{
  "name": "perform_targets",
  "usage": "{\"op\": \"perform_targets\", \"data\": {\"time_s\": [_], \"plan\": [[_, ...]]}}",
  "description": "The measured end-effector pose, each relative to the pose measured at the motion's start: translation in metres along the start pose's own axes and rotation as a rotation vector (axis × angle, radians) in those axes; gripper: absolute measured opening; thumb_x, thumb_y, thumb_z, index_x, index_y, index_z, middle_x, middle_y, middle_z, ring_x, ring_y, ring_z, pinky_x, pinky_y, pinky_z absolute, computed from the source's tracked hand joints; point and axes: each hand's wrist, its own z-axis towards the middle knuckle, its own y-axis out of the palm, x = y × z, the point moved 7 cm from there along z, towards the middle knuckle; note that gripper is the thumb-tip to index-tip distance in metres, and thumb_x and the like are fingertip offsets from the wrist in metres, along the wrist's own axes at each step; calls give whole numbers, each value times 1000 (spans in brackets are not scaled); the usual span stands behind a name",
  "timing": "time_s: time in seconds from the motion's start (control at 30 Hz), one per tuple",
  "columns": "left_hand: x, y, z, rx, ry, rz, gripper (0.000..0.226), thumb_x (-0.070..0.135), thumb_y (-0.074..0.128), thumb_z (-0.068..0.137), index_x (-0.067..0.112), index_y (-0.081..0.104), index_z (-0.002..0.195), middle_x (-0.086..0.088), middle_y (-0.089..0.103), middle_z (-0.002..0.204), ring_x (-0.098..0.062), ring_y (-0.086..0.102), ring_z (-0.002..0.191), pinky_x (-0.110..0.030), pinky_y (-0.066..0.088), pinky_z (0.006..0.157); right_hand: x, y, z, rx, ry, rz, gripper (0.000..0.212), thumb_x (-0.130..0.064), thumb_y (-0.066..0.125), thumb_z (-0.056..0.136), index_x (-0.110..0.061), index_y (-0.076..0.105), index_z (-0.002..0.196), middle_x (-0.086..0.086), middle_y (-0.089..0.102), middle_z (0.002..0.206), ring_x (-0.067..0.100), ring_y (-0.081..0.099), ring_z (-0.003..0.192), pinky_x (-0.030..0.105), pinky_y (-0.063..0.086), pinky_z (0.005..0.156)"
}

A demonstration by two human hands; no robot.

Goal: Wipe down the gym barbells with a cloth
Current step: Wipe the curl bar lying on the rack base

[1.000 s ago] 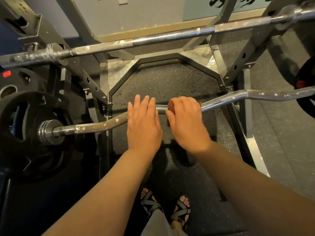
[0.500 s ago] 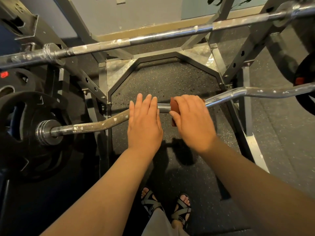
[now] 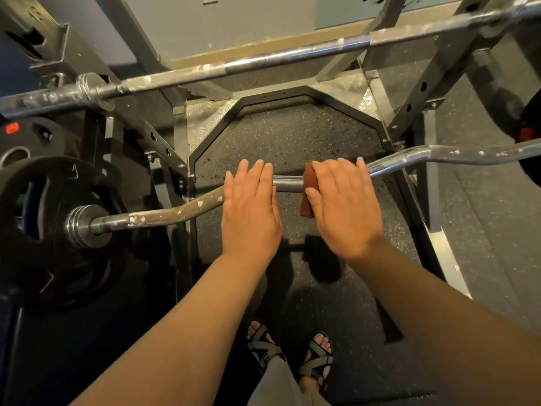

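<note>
A bent curl bar (image 3: 164, 213) crosses the middle of the view, flecked with white on its left part and shiny at the right. My left hand (image 3: 251, 209) rests flat on it with straight fingers. A short stretch of bare bar away, my right hand (image 3: 345, 206) lies over the bar and holds a red-brown cloth (image 3: 310, 183) against it, thumb on the cloth; a corner of the cloth hangs below the bar. A long straight barbell (image 3: 292, 57), also spotted white, sits higher on the rack behind.
A black weight plate (image 3: 44, 230) is loaded on the curl bar's left end, another plate (image 3: 527, 130) at the right edge. Grey rack uprights (image 3: 421, 92) and a floor frame (image 3: 205, 127) surround the speckled rubber mat. My sandalled feet (image 3: 289, 356) stand below.
My right hand has slid the cloth to the right along the curl bar, baring a shiny stretch between the hands. My left hand has stayed where it was.
</note>
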Motion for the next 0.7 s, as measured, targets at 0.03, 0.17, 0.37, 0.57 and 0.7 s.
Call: {"op": "perform_targets", "data": {"time_s": [0.03,0.17,0.37,0.57,0.7], "plan": [[0,0,0,1,-4,-5,47,20,39,106,10,44,152,-7,43,157,-28,24,153,-44,2,128,11,-3,3,-5,43,-18,51,-43,29,108,-12,43,146,8,50,142,31,36,142,53,14,126],[3,1,0,-2,-31,-2,48,21,37,107,11,42,153,-6,40,159,-26,21,154,-42,-2,128,-9,-2,0,55,241,105,48,-40,32,106,-10,46,141,10,47,144,34,26,149,52,7,128],[2,-1,0,-47,-17,22,48,20,39,107,11,40,155,-6,38,161,-26,19,155,-44,0,128,-21,-6,11,-45,-89,48,41,-43,36,107,-15,50,133,4,54,127,26,47,122,45,29,118],[5,0,0,-29,-52,13,48,24,36,109,14,39,155,-5,36,161,-25,16,156,-42,-3,128,46,-25,13,44,176,18,35,-35,29,109,-16,57,119,4,57,119,27,46,127,54,20,124],[7,4,-1,-11,-58,34,50,25,33,107,13,38,155,-6,35,162,-28,15,156,-47,1,128,-8,-4,10,-2,139,110,35,-37,34,107,-16,56,123,4,56,125,28,41,136,51,13,126]]}}
